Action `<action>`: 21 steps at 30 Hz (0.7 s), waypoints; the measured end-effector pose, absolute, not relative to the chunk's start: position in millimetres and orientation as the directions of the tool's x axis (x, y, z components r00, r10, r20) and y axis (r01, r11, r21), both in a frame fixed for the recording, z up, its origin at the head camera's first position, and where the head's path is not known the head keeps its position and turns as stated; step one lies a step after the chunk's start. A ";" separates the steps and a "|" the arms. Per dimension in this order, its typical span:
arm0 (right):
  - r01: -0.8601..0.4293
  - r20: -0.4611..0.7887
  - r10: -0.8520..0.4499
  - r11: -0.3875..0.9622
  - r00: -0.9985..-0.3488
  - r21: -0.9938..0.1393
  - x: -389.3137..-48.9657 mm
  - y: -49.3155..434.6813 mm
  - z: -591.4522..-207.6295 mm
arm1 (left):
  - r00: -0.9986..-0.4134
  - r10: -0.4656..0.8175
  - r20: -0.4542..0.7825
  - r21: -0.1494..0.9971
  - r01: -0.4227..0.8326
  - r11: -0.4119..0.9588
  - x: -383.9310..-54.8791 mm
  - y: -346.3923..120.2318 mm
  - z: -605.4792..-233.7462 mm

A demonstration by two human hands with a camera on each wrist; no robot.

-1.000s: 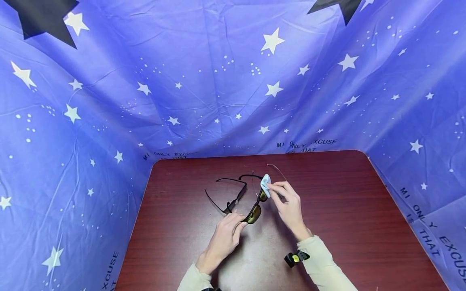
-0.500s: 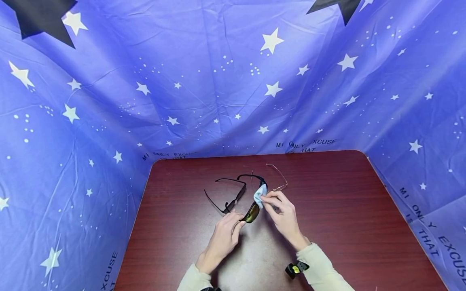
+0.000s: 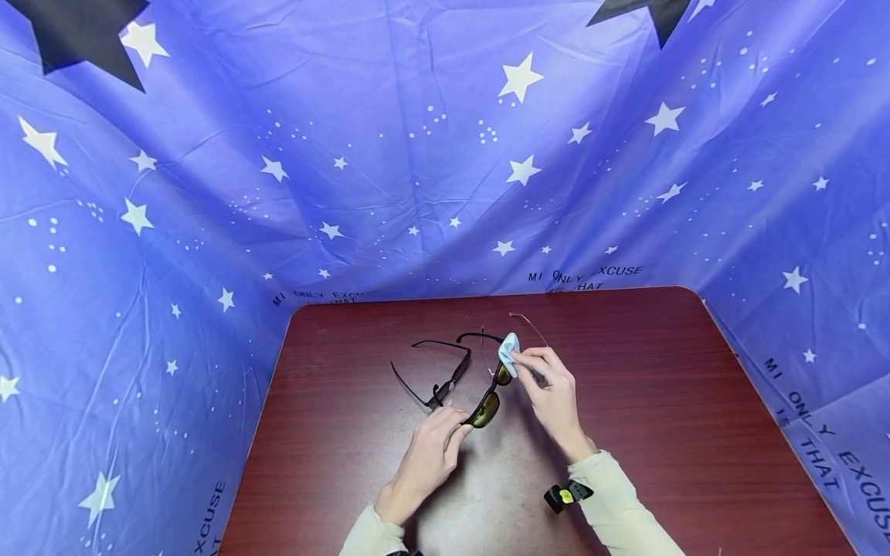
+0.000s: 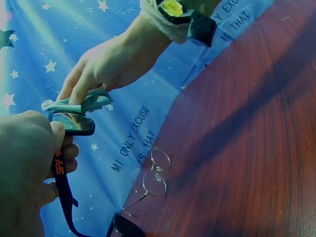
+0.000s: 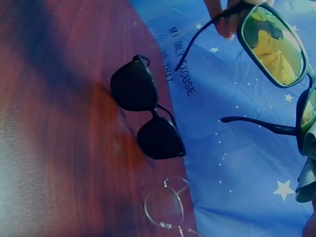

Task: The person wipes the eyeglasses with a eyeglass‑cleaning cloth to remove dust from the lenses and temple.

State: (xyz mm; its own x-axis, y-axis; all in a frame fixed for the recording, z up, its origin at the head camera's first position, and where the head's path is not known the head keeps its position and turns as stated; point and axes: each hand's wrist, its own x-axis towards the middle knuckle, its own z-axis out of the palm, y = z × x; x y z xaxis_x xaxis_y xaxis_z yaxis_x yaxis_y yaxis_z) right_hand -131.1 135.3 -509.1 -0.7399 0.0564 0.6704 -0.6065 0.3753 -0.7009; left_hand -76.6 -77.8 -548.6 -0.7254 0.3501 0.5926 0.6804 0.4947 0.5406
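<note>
My left hand [image 3: 422, 452] grips one end of a pair of black-framed sunglasses [image 3: 484, 410] with yellow-green mirrored lenses, near the hinge. They are held up over the table, arms unfolded. With thumb and fingers, my right hand [image 3: 554, 392] pinches a small light-blue cloth [image 3: 508, 349] on the lens at the far end. In the left wrist view the cloth [image 4: 96, 101] lies folded along the lens edge, and orange lettering shows on the near arm [image 4: 59, 168]. The right wrist view shows the nearer lens [image 5: 274, 47] uncovered; the cloth [image 5: 307, 170] partly hides the other lens.
Dark sunglasses [image 3: 459, 371] lie left of the held pair on the reddish-brown table [image 3: 334, 463], arms spread. Thin wire-rimmed glasses [image 5: 164, 206] rest behind the hands, partly hidden in the head view. A blue star-patterned curtain [image 3: 389, 193] surrounds the table's far sides.
My right hand slid the cloth toward the middle of the sunglasses, then back out to the far end of the lens. My left hand has kept its grip and stayed nearly still.
</note>
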 end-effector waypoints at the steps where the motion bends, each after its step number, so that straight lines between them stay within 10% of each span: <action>1: -0.613 0.675 0.051 0.374 -0.736 -0.696 -129.8 135.0 -510.3 | -0.721 0.349 0.599 0.534 0.684 0.496 -76.9 -77.8 -548.5; 21: -0.596 0.649 0.009 0.385 -0.761 -0.705 -138.0 141.9 -550.5 | -0.702 0.345 0.624 0.508 0.699 0.503 -79.8 -80.5 -552.5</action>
